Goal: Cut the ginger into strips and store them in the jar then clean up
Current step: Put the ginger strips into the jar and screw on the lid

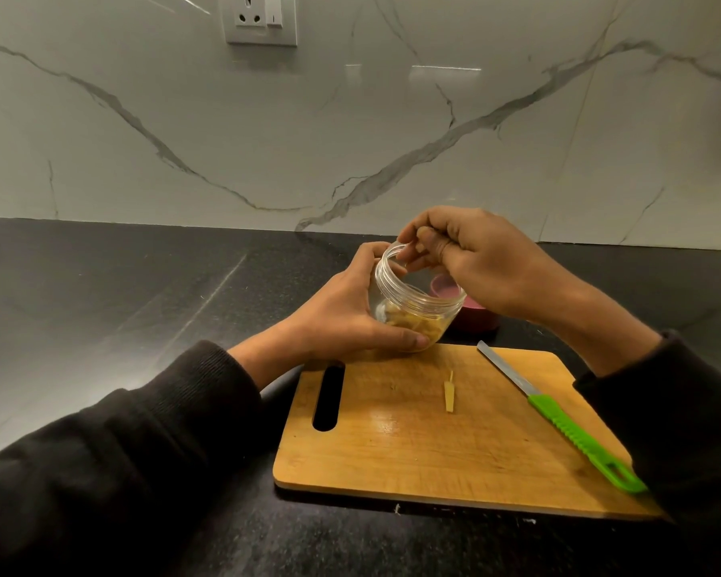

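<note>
Right hand [475,264] fingertips bunched at the jar [417,301] mouth; whether they pinch any ginger is hidden behind the knuckles. Left hand [342,314] covers the jar's near left wall; its palm is out of sight. Ginger strips [408,322] in the jar are a blurred yellow mass, count unreadable. Red lid [475,318] mostly blocked by the jar and right wrist. Wall socket [260,18] cut off by the top edge. Cutting board [413,451] right end goes under the right sleeve [683,431]. Both sleeves run off the frame edges. Small piece [449,395] on the board too small to identify surely. White specks on the surface [142,293] by the board's front edge unidentifiable.
</note>
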Tool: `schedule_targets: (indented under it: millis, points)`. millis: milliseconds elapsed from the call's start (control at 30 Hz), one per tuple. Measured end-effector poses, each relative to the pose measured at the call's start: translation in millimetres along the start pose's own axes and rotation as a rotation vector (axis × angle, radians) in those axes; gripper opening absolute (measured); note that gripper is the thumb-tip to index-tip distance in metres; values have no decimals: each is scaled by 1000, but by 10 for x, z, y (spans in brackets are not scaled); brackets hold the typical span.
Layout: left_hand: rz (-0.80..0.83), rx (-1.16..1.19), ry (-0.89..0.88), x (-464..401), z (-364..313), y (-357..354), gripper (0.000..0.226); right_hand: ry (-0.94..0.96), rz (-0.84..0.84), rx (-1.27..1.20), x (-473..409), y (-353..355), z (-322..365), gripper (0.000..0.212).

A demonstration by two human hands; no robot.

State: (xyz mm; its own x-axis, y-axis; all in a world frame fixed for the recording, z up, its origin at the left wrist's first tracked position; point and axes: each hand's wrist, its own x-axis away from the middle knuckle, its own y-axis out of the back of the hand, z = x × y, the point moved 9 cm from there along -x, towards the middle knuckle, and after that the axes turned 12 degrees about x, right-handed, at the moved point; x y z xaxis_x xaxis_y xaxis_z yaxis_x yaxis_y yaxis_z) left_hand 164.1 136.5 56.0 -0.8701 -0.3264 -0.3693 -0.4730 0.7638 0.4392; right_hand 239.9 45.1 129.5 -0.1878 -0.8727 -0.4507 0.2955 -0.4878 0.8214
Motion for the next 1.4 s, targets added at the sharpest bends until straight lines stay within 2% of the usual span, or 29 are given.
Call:
schedule_targets:
  millis: [200, 333, 433, 600, 767, 833, 900, 933, 1067, 1133, 1200, 1267, 1400]
  points:
    - [2, 1, -5, -15, 25, 8, 100, -24, 20, -55, 7, 5, -22, 19]
    - [0, 0, 8, -16, 39, 11, 100, -28, -38, -113, 9, 76, -11, 26]
    - [-1, -6, 4, -14, 42, 13, 100, -31, -55, -104, 10, 87, -19, 16]
    - [-5, -22, -4, -14, 34, 26, 101, -36, -69, -132, -2, 74, -35, 24]
    - [-17, -19, 6, -23, 59, 53, 102, 23, -159, -68, 5, 203, 26, 19]
    - [-33, -9, 6, -30, 75, 86, 102, 93, -151, -21, 35, 259, 148, 25]
    - [-50, 2, 10, -38, 103, 135, 102, 153, -23, -36, 68, 249, 259, 35]
    - [-56, 5, 12, -41, 121, 158, 102, 162, 101, -59, 89, 193, 281, 35]
    - [-105, 2, 7, -30, 131, 228, 106, 167, 638, -49, 274, -193, 194, 14]
    - [-114, -1, 7, -35, 134, 236, 105, 165, 802, 54, 370, -377, 95, 26]
    - [-112, -10, 15, -43, 148, 232, 106, 126, 914, 148, 448, -514, 13, 38]
    - [-110, -13, 20, -47, 160, 227, 106, 103, 971, 198, 495, -596, -15, 41]
    - [-114, -9, 9, -39, 144, 219, 107, 128, 948, 251, 485, -665, 7, 27]
